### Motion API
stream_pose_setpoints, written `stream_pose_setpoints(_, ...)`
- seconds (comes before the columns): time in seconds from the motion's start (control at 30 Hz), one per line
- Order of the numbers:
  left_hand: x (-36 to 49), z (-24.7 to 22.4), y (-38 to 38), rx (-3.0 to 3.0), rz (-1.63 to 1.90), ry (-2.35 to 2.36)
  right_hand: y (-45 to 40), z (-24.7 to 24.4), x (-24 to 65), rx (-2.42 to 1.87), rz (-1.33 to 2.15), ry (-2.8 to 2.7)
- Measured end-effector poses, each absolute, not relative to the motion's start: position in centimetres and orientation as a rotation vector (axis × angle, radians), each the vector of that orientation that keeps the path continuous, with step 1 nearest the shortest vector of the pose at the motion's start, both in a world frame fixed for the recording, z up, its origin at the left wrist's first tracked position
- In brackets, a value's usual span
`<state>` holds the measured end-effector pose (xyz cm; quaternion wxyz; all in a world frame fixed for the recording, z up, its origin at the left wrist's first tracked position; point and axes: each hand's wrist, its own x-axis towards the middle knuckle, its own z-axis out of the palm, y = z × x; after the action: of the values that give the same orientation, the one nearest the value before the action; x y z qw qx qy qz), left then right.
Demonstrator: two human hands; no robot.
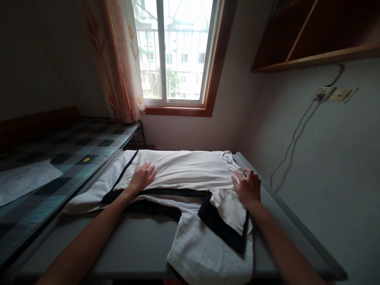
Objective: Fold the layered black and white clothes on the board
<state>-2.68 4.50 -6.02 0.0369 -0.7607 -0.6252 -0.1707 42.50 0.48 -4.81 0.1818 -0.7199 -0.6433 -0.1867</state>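
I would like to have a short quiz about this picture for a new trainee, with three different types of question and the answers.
1. What lies on the checked mattress?
A) a cup
B) a sheet of paper
C) a shoe
2. True or false: the right hand is nearer than the left hand to the collar of the top shirt.
3. Fill in: in this view, the curtain hangs at the ____ side of the window.
Key: 1 B; 2 true; 3 left.

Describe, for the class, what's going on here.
A person's two bare hands are on a white T-shirt laid out on a grey table. The left hand rests near its hem, the right hand at its shoulder by the collar. Beneath it lie a black layer and another pale short-sleeved garment.
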Motion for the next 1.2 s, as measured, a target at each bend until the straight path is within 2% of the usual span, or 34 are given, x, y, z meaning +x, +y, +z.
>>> stream_pose_setpoints(0.1, -2.4, -5.6, 3.9, -2.546, -0.608, -1.756, 1.0, -5.4, 41.8, -1.838, -0.367, -2.082)
stream_pose_setpoints(0.23, -1.8, -5.2, 2.8, -2.758, -0.339, -1.687, 1.9, -6.8, 41.9, -1.723, -0.124, -2.320)
stream_pose_setpoints(0.37, -1.1, -4.9, 1.8, -2.734, -0.234, -1.652, 2.1, -7.0, 42.6, -1.686, -0.089, -2.269)
stream_pose_setpoints(0.6, 0.1, -5.1, 1.3, -2.811, -0.493, -1.255, 1.6, -5.6, 44.5, -2.093, -0.215, -1.703)
stream_pose_setpoints(0.77, 1.0, -5.2, 1.1, -2.787, -0.623, -1.161, 1.6, -5.7, 46.0, -2.325, -0.018, -1.494)
stream_pose_setpoints(0.97, 1.6, -5.1, 1.2, -2.894, -0.655, -1.143, 2.7, -6.4, 47.5, -2.263, 0.138, -1.538)
stream_pose_setpoints(1.2, 1.3, -4.4, 0.8, -3.245, -0.945, -1.466, 3.7, -7.3, 49.6, -2.094, 0.192, -1.652)
